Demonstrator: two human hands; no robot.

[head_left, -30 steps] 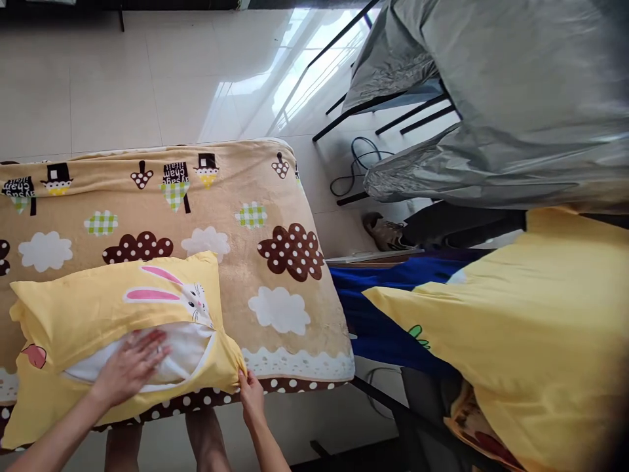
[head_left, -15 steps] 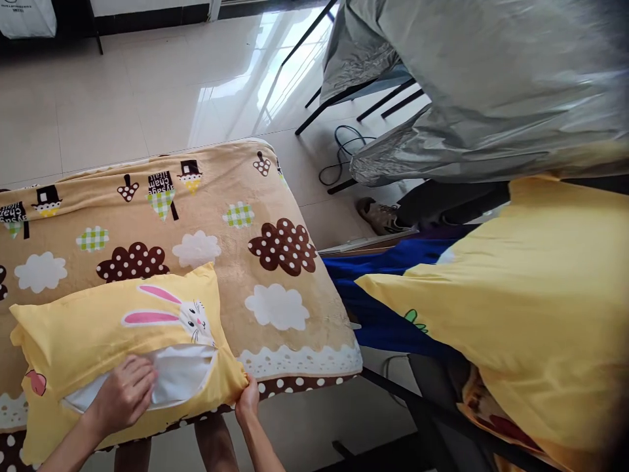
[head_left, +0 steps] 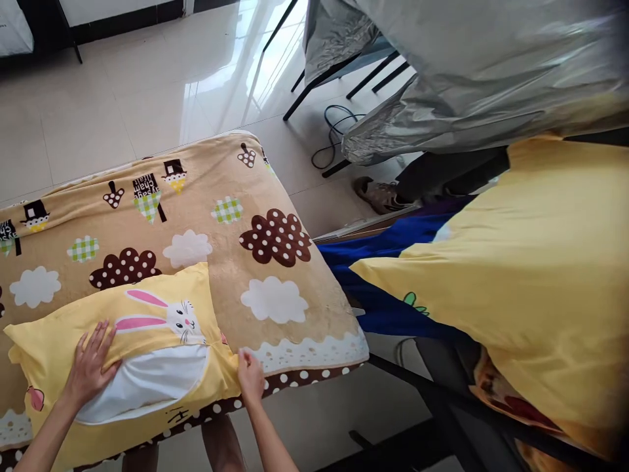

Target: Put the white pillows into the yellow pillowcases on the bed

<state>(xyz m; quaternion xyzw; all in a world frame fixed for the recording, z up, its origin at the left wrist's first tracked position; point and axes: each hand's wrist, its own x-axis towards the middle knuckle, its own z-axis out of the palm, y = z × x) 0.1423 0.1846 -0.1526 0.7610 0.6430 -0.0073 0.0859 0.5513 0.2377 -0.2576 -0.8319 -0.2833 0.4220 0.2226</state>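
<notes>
Pillow [head_left: 152, 380] beneath outspread left grip [head_left: 92, 367]; right grip [head_left: 251, 377] curled at pillow corner, hold unclear.

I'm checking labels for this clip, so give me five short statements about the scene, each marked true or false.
1. The left hand is on the yellow pillowcase, fingers spread. True.
2. The right hand covers the printed rabbit's face. False: it is at the pillowcase's edge, and the face shows.
3. Something white shows through the pillowcase's opening. True.
4. The blanket under the pillowcase is one plain colour. False: the blanket is patterned, with clouds among its prints.
5. A looped cable lies on the floor. True.
</notes>
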